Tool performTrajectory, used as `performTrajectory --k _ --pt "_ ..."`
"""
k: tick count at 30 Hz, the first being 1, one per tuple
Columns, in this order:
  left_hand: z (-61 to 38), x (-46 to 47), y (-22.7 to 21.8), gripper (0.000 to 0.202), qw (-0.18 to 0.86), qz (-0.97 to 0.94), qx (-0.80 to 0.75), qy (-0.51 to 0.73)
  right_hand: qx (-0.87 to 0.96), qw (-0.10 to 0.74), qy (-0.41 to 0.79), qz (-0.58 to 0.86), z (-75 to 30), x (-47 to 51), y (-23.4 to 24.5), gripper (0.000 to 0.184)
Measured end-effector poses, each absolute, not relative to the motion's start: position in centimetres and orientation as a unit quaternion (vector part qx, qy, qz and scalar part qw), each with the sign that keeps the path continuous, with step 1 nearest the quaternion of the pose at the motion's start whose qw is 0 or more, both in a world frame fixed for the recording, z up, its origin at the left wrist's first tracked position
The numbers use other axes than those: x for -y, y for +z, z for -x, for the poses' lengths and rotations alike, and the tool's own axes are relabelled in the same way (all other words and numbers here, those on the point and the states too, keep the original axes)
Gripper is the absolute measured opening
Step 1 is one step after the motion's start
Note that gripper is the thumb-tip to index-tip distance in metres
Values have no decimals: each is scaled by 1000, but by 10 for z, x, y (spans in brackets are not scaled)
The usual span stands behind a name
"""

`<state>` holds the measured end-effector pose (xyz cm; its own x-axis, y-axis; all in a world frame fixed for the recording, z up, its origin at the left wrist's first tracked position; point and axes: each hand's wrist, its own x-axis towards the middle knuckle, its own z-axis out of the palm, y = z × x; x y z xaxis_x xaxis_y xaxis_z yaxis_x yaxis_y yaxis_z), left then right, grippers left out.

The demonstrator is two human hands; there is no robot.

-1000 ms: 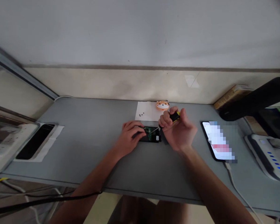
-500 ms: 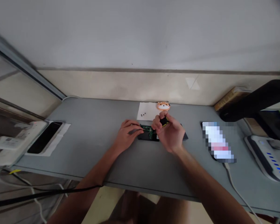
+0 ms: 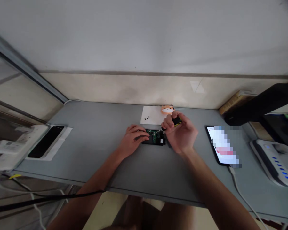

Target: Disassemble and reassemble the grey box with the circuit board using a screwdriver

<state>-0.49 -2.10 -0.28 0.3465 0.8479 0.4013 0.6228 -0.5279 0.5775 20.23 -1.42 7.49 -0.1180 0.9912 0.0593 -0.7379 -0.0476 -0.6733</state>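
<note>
An opened black device, phone-like in shape, lies flat on the desk; its green circuit board (image 3: 154,137) is exposed. My left hand (image 3: 133,140) is closed on the device's left end, thumb and fingertips at its edge. My right hand (image 3: 180,132) grips a screwdriver (image 3: 176,120) with a black and yellow handle. The thin shaft slants down to the left, its tip at the upper part of the circuit board. Whether the tip sits in a screw is too small to tell. Behind the device, several tiny dark screws (image 3: 147,118) rest on a white paper sheet (image 3: 153,111).
An orange animal-face item (image 3: 167,109) lies at the paper's right end. To the right are a lit phone (image 3: 222,147) on a cable and a power strip (image 3: 276,163). A dark phone (image 3: 46,141) and a white power strip (image 3: 31,140) stand left. A black cylinder (image 3: 261,103) leans at the back right.
My right hand has drawn back to the right and turned the screwdriver, so its shaft and more of the circuit board now show. My left hand has stayed on the device.
</note>
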Motion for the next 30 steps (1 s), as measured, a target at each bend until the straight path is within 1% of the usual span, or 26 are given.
performTrajectory --k 7,11,17,21,26,30 --pt "5 21 -4 19 152 -811 -442 352 280 626 697 210 -200 19 78 21" --pt "3 22 -3 21 157 -811 -436 356 284 622 698 212 -200 20 80 22" --pt "4 25 1 22 139 -818 -432 352 250 646 692 203 -209 13 82 21" --pt "2 8 13 22 108 -839 -427 321 225 672 671 218 -222 2 78 22" --pt "-22 -47 32 19 73 -878 -407 241 183 703 651 221 -243 -14 67 20" --pt "-45 -83 32 17 64 -897 -389 198 163 722 635 222 -256 -20 62 19"
